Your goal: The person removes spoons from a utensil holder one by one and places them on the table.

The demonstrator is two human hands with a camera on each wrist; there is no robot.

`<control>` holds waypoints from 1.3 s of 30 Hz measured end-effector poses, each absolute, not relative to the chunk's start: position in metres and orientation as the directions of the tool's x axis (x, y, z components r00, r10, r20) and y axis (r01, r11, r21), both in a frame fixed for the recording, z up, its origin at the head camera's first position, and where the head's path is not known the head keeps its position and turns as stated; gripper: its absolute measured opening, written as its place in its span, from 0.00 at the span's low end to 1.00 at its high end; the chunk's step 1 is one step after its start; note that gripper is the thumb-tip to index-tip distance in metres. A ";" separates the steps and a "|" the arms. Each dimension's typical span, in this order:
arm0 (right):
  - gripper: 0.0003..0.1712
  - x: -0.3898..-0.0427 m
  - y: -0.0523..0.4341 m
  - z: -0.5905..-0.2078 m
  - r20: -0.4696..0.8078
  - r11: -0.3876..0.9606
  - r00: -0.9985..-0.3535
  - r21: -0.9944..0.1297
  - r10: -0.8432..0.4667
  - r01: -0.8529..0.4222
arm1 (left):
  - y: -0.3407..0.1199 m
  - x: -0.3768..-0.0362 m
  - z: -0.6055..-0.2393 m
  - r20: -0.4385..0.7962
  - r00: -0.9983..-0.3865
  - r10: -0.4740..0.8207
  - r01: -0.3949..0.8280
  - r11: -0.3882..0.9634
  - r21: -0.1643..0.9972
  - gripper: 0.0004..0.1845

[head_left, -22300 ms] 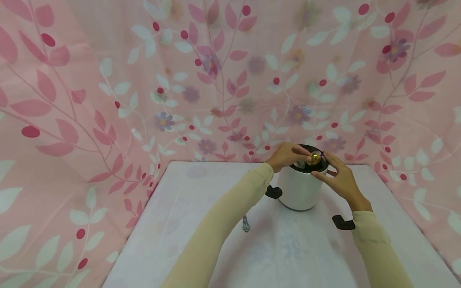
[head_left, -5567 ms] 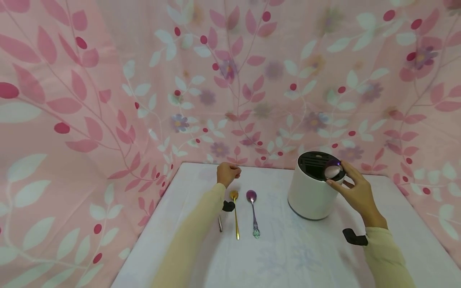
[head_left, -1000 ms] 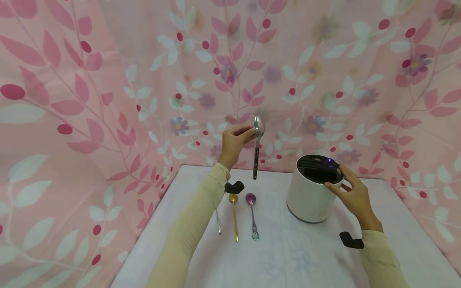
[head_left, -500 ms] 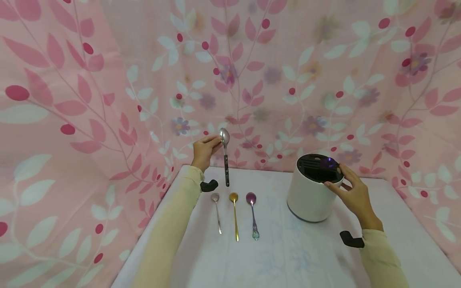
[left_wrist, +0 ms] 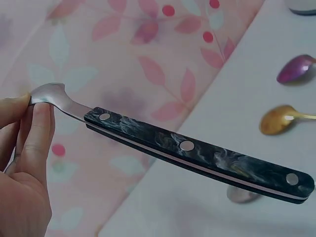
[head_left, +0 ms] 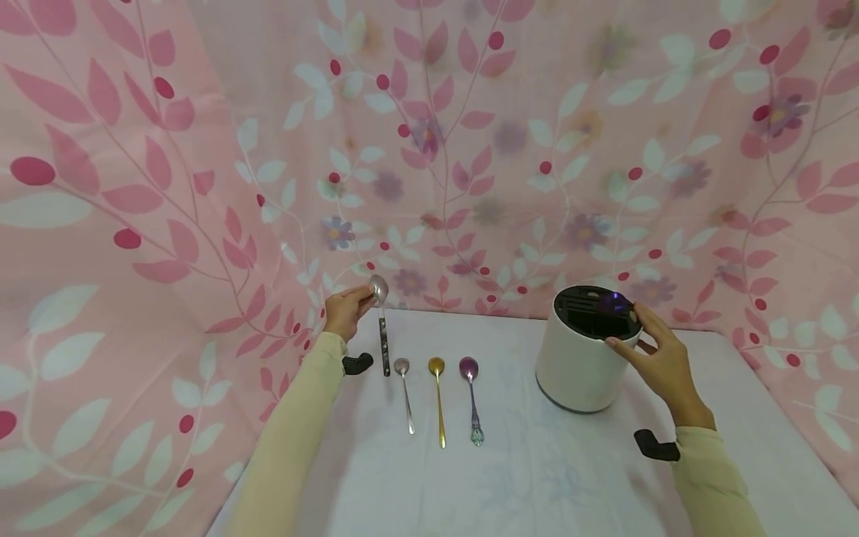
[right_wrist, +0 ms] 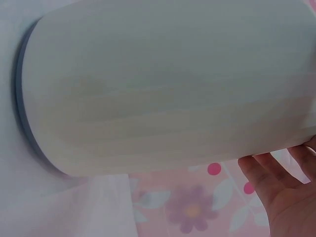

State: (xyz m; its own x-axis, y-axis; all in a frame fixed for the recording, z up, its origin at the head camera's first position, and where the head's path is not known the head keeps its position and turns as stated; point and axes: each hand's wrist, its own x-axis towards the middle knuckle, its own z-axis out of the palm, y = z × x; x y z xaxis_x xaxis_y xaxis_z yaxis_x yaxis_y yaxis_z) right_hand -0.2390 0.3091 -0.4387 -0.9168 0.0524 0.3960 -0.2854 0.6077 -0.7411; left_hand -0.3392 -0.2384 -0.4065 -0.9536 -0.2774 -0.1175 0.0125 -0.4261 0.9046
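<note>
My left hand [head_left: 345, 312] pinches the bowl of a steel spoon [head_left: 384, 339] at the table's back left, its black marbled handle [left_wrist: 197, 150] pointing down. Just right of it lie a small silver spoon [head_left: 406, 395], a gold spoon [head_left: 439, 406] and a purple spoon [head_left: 473, 399] in a row, bowls away from me. On the right, my right hand [head_left: 661, 358] holds the upper rim of a white cutlery holder [head_left: 580, 373], thumb at the front and fingers on its far side. The holder stands upright, with a black slotted top [head_left: 590, 309].
A white cloth covers the table [head_left: 523, 477]. Pink floral fabric [head_left: 470, 186] hangs behind it and along both sides, close to the left hand. The purple spoon lies apart from the holder.
Earlier, the left hand held a gold item at the holder's top; three spoons now lie on the table. Over the last second it carried the black-handled spoon left and down. The right hand stayed.
</note>
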 end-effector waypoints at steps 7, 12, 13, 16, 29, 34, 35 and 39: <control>0.48 -0.241 0.309 -0.437 0.397 0.611 -0.916 -0.740 0.058 -0.282 | -0.257 -0.331 -0.431 -0.192 -0.934 -0.301 -0.042 -0.443 0.896 0.19; 0.48 -0.241 0.309 -0.433 0.409 0.611 -0.911 -0.735 0.054 -0.294 | -0.266 -0.328 -0.449 -0.265 -0.912 -0.314 -0.105 -0.445 0.889 0.18; 0.48 -0.241 0.308 -0.431 0.410 0.611 -0.911 -0.734 0.053 -0.295 | -0.267 -0.328 -0.453 -0.279 -0.905 -0.320 -0.113 -0.452 0.885 0.18; 0.48 -0.241 0.308 -0.429 0.406 0.608 -0.912 -0.737 0.051 -0.294 | -0.271 -0.326 -0.464 -0.312 -0.889 -0.335 -0.139 -0.452 0.881 0.20; 0.48 -0.240 0.308 -0.437 0.396 0.609 -0.917 -0.741 0.054 -0.284 | -0.278 -0.309 -0.511 -0.389 -0.851 -0.354 -0.223 -0.427 0.876 0.20; 0.48 -0.239 0.307 -0.438 0.388 0.615 -0.920 -0.740 0.063 -0.270 | -0.280 -0.308 -0.516 -0.391 -0.850 -0.353 -0.225 -0.426 0.876 0.22; 0.48 -0.239 0.307 -0.437 0.386 0.615 -0.920 -0.742 0.065 -0.268 | -0.281 -0.308 -0.516 -0.387 -0.851 -0.354 -0.224 -0.420 0.879 0.22; 0.48 -0.238 0.307 -0.436 0.386 0.611 -0.920 -0.745 0.065 -0.270 | -0.282 -0.306 -0.519 -0.390 -0.844 -0.369 -0.236 -0.396 0.887 0.22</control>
State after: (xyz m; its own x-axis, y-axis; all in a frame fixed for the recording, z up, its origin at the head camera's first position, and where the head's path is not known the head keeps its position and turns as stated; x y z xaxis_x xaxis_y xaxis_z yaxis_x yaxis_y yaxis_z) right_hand -0.2379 0.3066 -0.4365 -0.9200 0.0648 0.3864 -0.2697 0.6107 -0.7445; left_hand -0.3056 -0.2825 -0.5188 -0.8436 -0.3693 -0.3899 -0.2365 -0.3964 0.8871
